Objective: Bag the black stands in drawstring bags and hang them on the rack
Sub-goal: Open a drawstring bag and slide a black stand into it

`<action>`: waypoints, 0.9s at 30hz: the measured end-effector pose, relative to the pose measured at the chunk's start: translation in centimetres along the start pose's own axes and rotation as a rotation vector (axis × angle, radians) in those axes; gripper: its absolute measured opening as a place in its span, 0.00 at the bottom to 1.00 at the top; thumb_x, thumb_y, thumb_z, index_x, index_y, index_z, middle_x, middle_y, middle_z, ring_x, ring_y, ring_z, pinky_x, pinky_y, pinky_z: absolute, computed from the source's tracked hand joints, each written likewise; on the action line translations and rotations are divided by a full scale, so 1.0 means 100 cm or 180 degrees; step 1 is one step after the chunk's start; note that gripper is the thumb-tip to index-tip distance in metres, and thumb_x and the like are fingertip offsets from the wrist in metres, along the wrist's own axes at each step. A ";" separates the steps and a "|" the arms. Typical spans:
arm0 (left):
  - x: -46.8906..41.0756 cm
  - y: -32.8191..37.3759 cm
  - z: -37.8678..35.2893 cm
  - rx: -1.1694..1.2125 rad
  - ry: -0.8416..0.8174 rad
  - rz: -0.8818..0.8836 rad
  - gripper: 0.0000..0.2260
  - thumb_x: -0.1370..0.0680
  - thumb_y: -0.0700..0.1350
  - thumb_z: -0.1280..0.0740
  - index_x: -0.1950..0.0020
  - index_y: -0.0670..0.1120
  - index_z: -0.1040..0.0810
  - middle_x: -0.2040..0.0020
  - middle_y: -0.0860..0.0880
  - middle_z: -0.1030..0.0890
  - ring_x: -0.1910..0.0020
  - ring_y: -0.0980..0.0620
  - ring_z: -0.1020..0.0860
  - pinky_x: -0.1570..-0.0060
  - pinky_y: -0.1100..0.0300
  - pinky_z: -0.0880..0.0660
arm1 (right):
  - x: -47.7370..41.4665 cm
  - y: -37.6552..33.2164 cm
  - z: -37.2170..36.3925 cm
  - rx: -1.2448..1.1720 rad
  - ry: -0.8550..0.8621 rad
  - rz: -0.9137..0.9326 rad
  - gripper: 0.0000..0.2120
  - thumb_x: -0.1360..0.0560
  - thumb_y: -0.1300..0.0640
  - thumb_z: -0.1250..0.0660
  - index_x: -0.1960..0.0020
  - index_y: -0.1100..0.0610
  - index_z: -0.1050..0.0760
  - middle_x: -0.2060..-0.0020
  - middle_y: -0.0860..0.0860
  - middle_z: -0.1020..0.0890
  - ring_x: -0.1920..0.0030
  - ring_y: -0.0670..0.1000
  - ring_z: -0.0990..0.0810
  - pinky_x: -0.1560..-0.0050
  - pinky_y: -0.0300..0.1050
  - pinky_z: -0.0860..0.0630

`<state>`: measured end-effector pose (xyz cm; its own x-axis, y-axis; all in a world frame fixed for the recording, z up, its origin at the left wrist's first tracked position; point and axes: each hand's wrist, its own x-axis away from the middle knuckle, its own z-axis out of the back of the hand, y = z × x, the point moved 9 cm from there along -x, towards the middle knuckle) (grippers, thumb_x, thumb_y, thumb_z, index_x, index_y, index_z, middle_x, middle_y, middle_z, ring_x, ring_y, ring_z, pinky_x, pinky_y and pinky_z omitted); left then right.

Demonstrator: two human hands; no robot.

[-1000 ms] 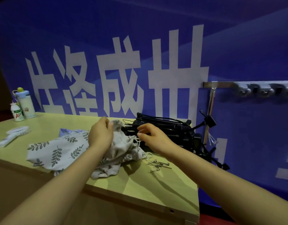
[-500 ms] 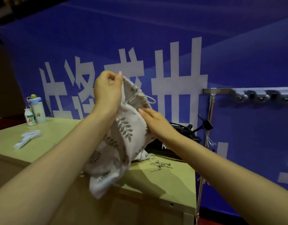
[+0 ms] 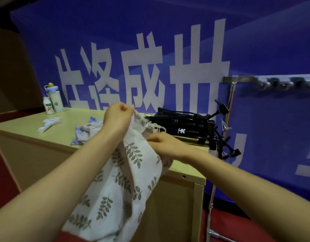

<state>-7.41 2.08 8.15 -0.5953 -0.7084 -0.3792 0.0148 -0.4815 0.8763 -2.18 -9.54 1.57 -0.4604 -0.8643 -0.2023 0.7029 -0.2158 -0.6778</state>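
Tabletop [image 3: 67, 123]: light wood.
Rack [image 3: 273, 81]: past the tabletop's right end, up high.
Bag [image 3: 133, 173]: leafy cloth, hanging over the tabletop's front edge.
Black stands [image 3: 182, 127]: lying on the tabletop's far right corner.
Left hand [image 3: 118, 117]: above the tabletop, grip pinched tight on the bag's top edge.
Right hand [image 3: 162, 144]: at the tabletop's front edge, touching the bag; too blurry to tell its grip.

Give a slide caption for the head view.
Left hand grips a leaf-print drawstring bag, right hand at its mouth, near black stands.

Fingertips of right hand [image 3: 165, 145] behind drawstring bag [image 3: 126, 172]; rack [image 3: 273, 81] partly beyond the right edge.
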 end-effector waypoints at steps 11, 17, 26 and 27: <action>-0.005 -0.074 -0.061 -0.0110 -0.0700 0.0336 0.14 0.21 0.48 0.38 0.61 0.40 0.28 0.61 0.44 0.25 0.58 0.48 0.26 0.58 0.56 0.31 | 0.017 0.065 0.012 -0.0907 0.0167 -0.0077 0.17 0.21 0.54 0.38 0.67 0.58 0.26 0.73 0.48 0.27 0.72 0.44 0.28 0.68 0.34 0.31; -0.010 -0.103 -0.085 0.0211 -0.1007 0.0645 0.13 0.22 0.47 0.36 0.64 0.42 0.30 0.46 0.41 0.19 0.41 0.48 0.25 0.43 0.53 0.28 | 0.018 0.162 0.078 -0.0556 0.2275 -0.1221 0.10 0.20 0.56 0.40 0.52 0.57 0.22 0.64 0.50 0.20 0.65 0.47 0.24 0.71 0.31 0.30; -0.018 -0.124 -0.105 0.0474 -0.1072 0.0943 0.15 0.22 0.47 0.36 0.53 0.33 0.26 0.48 0.40 0.18 0.41 0.41 0.23 0.40 0.46 0.27 | -0.006 0.200 0.073 0.1247 0.1670 -0.1730 0.12 0.24 0.48 0.34 0.43 0.49 0.21 0.48 0.48 0.17 0.48 0.51 0.19 0.56 0.44 0.25; -0.019 -0.125 -0.107 0.0453 -0.1083 0.0940 0.14 0.22 0.46 0.36 0.54 0.34 0.25 0.48 0.40 0.18 0.41 0.41 0.23 0.40 0.44 0.27 | -0.009 0.201 0.073 0.1272 0.1641 -0.1746 0.12 0.25 0.46 0.34 0.44 0.48 0.21 0.49 0.47 0.17 0.49 0.50 0.19 0.56 0.44 0.24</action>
<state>2.14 3.95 -5.20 -0.8121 -0.5834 -0.0095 0.1270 -0.1926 0.9730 16.27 -16.44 -6.72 -0.9129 -0.2966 -0.2804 0.4022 -0.7714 -0.4932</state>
